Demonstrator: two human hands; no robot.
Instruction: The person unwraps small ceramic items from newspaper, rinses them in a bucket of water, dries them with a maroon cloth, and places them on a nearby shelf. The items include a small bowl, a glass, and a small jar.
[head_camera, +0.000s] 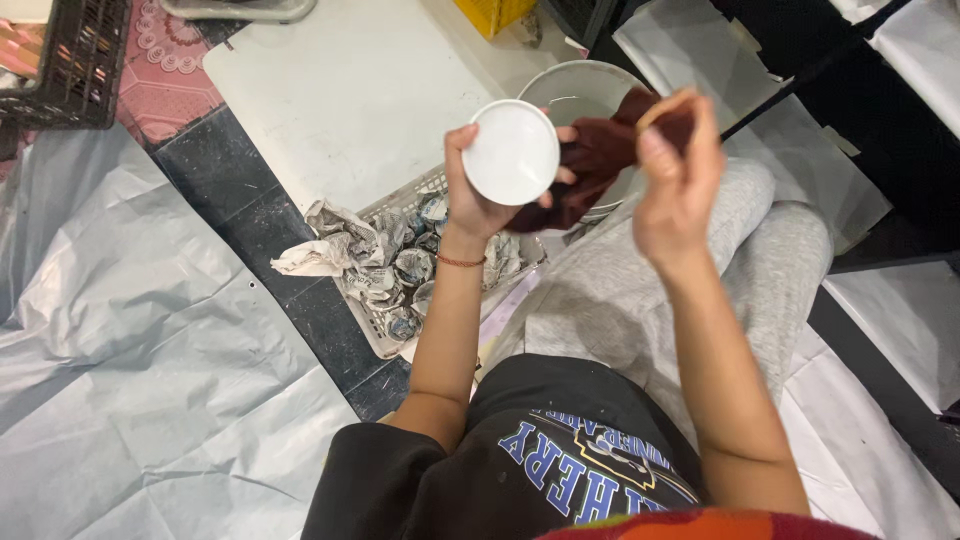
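Observation:
My left hand (478, 205) grips a small round white dish (511, 152), its pale underside turned toward me. My right hand (676, 175) pinches one end of a dark red cloth (590, 160), which stretches from that hand across to behind the dish. Both hands are raised above my lap, over grey trousers (640, 290). A thin red band circles my left wrist.
A large pale bowl (580, 85) sits behind the cloth. A white basket (385, 335) holding several newspaper-wrapped items lies by my left knee. A white board (350, 90) lies beyond it; a black crate (70, 60) at top left. Grey plastic sheeting (130, 380) covers the floor.

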